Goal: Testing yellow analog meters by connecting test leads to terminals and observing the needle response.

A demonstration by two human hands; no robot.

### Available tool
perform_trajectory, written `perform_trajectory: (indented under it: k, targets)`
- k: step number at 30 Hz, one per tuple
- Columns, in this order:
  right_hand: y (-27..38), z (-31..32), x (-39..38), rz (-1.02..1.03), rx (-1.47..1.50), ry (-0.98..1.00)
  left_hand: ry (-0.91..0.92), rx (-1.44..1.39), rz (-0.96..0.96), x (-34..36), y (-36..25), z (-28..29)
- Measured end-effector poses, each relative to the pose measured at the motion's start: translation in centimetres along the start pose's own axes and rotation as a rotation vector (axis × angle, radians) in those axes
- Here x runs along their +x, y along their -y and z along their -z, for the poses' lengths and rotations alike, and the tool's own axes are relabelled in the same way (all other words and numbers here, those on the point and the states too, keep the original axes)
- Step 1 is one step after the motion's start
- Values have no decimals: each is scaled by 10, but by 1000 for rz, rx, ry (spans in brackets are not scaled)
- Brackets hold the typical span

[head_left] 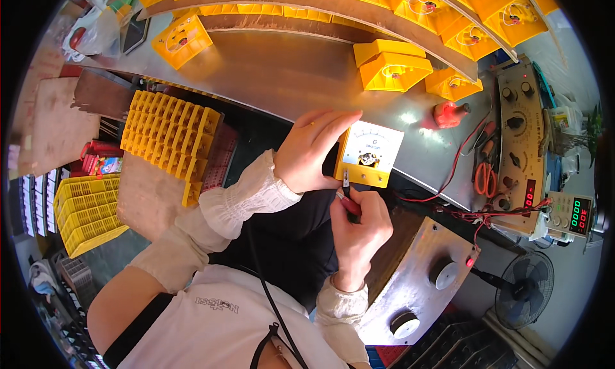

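A panel meter [370,152] with a yellow case and a white dial face is tilted up in front of me. My left hand [311,152] grips it by its left side, the thumb low at the corner and the fingers behind the upper edge. In my right hand [364,225] is a small red-handled tool [350,204] with a narrow metal tip; its exact kind is not clear. The tip touches or nearly touches the lower left corner of the meter's yellow front strip. A round opening with metal parts shows below the dial scale.
Yellow meter cases stand on the metal bench [269,61] and the wooden shelves [307,24]. On the left is a stack of yellow parts [168,135]. A red bottle [451,114], orange-handled scissors [485,179], red leads and a power supply [520,125] lie right. Below, a metal box [419,286] carries two knobs.
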State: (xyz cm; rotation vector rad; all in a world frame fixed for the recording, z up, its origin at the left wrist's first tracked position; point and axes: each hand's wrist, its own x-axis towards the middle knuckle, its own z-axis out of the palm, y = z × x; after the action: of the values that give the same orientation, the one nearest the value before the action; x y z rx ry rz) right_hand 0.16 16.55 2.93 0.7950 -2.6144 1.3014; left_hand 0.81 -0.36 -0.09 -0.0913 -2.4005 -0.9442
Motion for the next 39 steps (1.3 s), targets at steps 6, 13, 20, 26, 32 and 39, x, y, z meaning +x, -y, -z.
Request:
perform_trajectory:
  k: [6, 13, 20, 26, 32, 39]
  targets:
    - [1, -11, -10, -139, 83, -134, -30, 3, -13, 2, 2, -1]
    - [-9, -14, -24, -137, 80, -217, -52, 3, 2, 1, -3, -4]
    - [-6, -14, -15, -200, 174, -175, -2, -39, -4, 0, 3, -3]
    - [-26, 14, -29, -449, 504, -286, -8, -34, 9, -2, 2, 1]
    - [-36, 20, -19, -236, 278, -300, 10, -49, 9, -3, 2, 0]
    - [-30, 14, 2, -193, 102, -262, -43, -42, 8, 4, -9, 0]
